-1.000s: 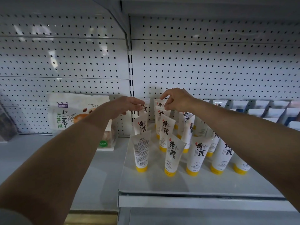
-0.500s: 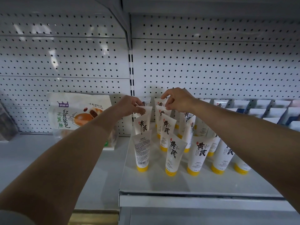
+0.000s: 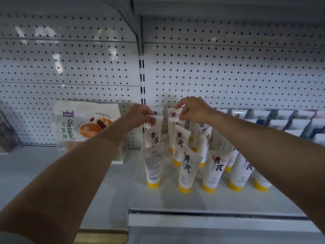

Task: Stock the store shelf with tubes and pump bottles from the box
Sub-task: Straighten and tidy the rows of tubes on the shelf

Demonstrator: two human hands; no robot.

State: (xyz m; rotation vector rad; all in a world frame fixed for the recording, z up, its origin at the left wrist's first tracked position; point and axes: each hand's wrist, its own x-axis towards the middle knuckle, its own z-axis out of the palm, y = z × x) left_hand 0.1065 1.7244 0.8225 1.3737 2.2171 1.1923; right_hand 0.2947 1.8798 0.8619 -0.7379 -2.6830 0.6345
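Your left hand and right hand each pinch an upright white yellow-capped tube's flat top, far back on the grey shelf.

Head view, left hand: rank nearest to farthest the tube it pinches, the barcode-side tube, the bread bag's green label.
1. Pinched tube, at the left hand fingertips.
2. Barcode-side tube, front row, below the hand.
3. Bread bag green label, far left.

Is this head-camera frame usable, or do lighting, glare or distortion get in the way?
Head view: dim overall but sharp at centre, tube labels readable; pale glare on the left pegboard; wide-angle bending curves the shelf edge and stretches both forearms; the boxes at far right look soft.
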